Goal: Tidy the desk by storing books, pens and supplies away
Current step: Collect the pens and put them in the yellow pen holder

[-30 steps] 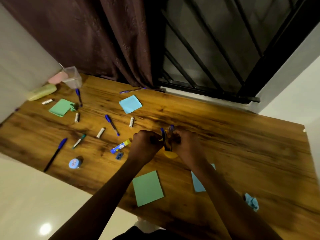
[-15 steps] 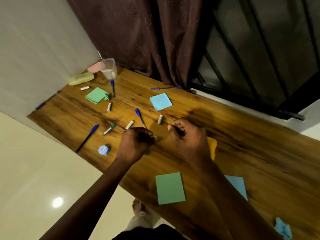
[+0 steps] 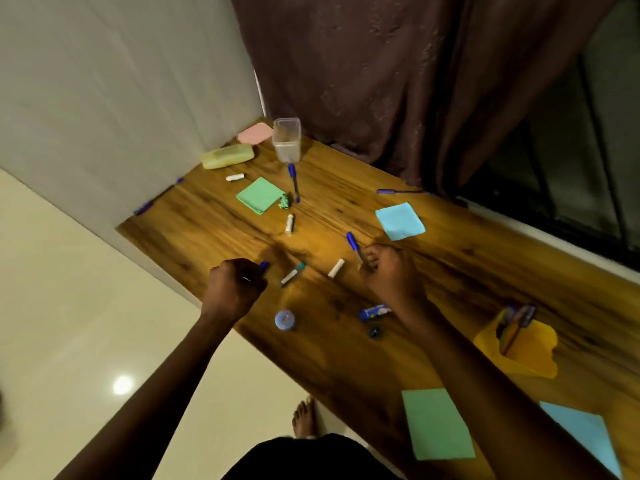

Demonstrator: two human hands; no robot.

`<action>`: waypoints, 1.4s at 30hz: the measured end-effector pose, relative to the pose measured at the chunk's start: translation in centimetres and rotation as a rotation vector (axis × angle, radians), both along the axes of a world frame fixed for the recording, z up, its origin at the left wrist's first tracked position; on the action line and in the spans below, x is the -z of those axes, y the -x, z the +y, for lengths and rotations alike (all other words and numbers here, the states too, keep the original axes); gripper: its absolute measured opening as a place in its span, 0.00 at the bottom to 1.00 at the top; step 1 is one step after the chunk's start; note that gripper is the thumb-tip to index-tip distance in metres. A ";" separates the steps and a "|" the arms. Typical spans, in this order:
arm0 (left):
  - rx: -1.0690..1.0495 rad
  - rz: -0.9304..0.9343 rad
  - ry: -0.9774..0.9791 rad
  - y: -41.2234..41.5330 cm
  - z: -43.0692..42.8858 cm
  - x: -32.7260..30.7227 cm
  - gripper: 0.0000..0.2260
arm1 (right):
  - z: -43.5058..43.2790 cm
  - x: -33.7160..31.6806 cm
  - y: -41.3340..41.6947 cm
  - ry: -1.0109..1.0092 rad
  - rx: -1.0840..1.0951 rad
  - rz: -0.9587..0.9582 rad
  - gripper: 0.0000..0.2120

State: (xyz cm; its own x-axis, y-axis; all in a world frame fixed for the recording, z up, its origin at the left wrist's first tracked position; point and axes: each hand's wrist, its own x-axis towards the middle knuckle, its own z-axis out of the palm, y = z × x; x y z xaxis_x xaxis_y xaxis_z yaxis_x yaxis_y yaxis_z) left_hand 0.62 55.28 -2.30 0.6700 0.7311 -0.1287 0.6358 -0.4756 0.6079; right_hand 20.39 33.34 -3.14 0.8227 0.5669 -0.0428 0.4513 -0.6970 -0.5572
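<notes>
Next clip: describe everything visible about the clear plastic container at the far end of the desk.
The clear plastic container is a tall, square-sided tub with rounded corners, translucent and slightly cloudy. It stands upright with no lid on, at the far end of the wooden desk, close to the curtain. A pink lid-like piece lies beside it. A blue pen lies in front, one end at its base; contact is unclear.

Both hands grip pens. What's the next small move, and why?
Probably carry the blue pen in the right hand to the yellow holder: it already has pens in it and lies on that hand's side. The left hand, gripping a blue-capped pen, can follow.
</notes>
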 end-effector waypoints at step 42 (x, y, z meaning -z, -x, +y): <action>0.406 -0.589 0.606 -10.7 -18.5 -5.2 0.08 | -13.9 -6.9 3.4 -0.513 0.423 0.116 0.07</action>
State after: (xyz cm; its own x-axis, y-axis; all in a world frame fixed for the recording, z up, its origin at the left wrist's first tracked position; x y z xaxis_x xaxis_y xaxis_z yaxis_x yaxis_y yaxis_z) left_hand 11.28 36.79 2.95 0.9375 0.3468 0.0301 0.0015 -0.0904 0.9959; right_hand 17.01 19.45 3.76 0.9846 0.1692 0.0443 0.1148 -0.4343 -0.8934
